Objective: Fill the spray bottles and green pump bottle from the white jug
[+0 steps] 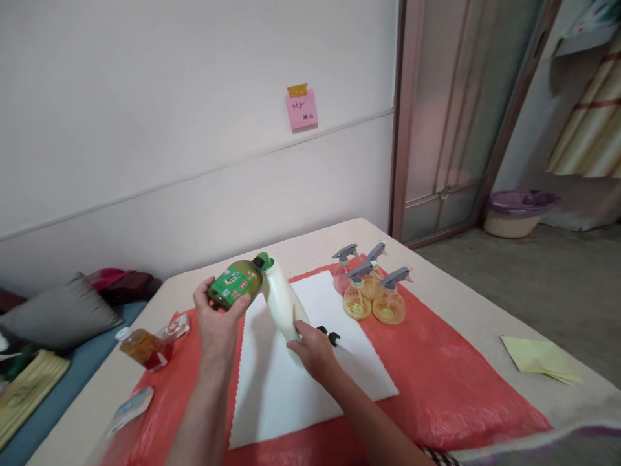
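My left hand (220,323) is wrapped round a green-labelled bottle (236,283) of yellowish-green liquid, which is tilted to the right. The bottle's dark neck meets a green funnel-like piece (264,261) at the mouth of a tall white bottle (281,294). My right hand (313,349) grips the white bottle low on its body; it leans to the left above a white sheet (281,414). Whether liquid is flowing cannot be made out. Small black pieces (330,335), with a pale stem, lie just beyond my right hand.
Several round spray bottles (358,301) with grey triggers stand at the right on a red plastic sheet (456,388). At the left are an amber bottle (143,347) with a white cap and small packets (129,409). Yellow paper (538,356) lies near the table's right edge.
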{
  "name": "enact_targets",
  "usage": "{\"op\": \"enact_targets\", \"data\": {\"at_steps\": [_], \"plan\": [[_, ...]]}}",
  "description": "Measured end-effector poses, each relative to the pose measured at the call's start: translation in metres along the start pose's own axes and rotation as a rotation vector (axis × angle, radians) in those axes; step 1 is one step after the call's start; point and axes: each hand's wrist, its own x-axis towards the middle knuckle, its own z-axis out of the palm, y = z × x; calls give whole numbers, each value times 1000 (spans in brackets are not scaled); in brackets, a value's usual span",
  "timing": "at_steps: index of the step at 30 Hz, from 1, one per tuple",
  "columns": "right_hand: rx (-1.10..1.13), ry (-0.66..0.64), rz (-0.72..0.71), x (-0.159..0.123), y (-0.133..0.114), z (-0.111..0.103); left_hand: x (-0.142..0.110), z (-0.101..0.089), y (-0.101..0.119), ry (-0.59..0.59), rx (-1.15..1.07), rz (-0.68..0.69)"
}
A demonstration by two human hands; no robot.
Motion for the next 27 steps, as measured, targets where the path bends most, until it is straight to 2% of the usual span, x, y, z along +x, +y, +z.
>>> {"op": "enact_targets", "data": {"at_steps": [4,10,16,23,27], "plan": [[6,-2,-35,-6,-4,10,4,-2,8,-51,55,33],[-15,-34,-75,-17,-13,19,6,-4,11,-64,104,58],[-30,-51,-67,-18,-16,19,4,-11,15,-59,330,112],[-44,-70,-70,-19,-17,18,-1,-9,41,-123,590,235],[-47,-79,-62,-19,-17,18,0,-4,55,-150,677,238]]}}
